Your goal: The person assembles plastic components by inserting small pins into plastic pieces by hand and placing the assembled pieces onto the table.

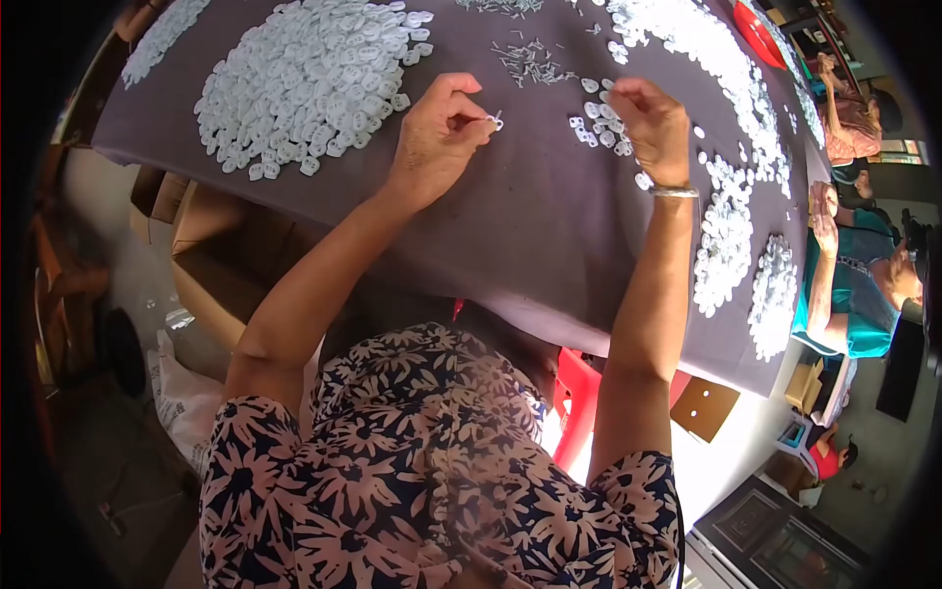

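Note:
My left hand (442,137) is closed in a pinch above the cloth. Between thumb and forefinger it holds a small white plastic piece (497,124) with a thin metal nail standing up from it. To the right, my right hand (652,128), with a bracelet at the wrist, is pinched at the edge of a small group of white plastic pieces (601,131). One white piece (607,84) shows at its fingertips. Beyond and between the hands lies a loose scatter of small metal nails (535,63).
A large heap of white pieces (304,83) lies at the left of the dark tablecloth (510,226). More piles (726,231) line the right side. A red dish (758,35) sits far right. Other people are at the right; a cardboard box (211,255) stands below left.

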Tool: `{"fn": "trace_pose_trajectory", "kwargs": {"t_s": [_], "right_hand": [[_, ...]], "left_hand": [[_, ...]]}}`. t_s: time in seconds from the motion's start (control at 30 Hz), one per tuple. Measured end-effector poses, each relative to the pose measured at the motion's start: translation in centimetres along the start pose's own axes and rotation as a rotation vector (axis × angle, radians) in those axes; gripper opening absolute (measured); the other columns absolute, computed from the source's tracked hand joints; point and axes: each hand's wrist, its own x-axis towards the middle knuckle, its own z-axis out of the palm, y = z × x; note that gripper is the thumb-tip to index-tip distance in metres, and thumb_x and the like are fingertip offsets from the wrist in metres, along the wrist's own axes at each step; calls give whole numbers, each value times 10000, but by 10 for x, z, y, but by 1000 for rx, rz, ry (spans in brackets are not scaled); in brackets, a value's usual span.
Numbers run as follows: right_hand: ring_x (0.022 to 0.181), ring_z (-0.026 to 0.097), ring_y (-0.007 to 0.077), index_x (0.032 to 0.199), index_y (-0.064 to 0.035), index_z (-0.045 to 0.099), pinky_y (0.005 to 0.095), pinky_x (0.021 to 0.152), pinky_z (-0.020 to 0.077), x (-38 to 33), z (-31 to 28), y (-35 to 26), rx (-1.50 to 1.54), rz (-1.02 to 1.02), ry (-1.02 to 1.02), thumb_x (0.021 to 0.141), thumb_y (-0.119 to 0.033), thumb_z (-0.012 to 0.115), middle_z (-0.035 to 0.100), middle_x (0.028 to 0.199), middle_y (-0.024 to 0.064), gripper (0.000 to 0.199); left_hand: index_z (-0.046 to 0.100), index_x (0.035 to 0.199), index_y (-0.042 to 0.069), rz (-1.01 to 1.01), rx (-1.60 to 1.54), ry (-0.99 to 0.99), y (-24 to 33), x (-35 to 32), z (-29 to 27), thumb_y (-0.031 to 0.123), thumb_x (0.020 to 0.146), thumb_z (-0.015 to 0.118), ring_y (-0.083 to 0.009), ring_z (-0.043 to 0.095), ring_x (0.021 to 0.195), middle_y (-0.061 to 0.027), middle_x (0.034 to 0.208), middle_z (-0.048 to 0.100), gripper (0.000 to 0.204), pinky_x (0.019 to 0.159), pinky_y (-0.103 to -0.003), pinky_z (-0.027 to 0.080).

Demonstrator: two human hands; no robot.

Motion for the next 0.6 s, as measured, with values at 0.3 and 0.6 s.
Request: {"fn": "trace_pose_trajectory", "kwargs": {"t_s": [0.3,0.6], "right_hand": [[662,546,102,875,-36,663,255,618,453,0,3,19,-399,-251,-15,773,-72,676,594,764,26,109],[652,527,70,829,-34,666,226,595,433,-6,-1,6,-309,-61,-189,790,-73,681,625,749,0,57]], "left_hand": [[508,1096,19,53,32,15,-1,1,-1,27,819,643,-84,605,681,-19,786,618,308,658,-224,490],[505,1098,28,41,52,11,1,0,-1,24,815,639,-85,608,685,-22,766,625,313,656,-221,487]]}}
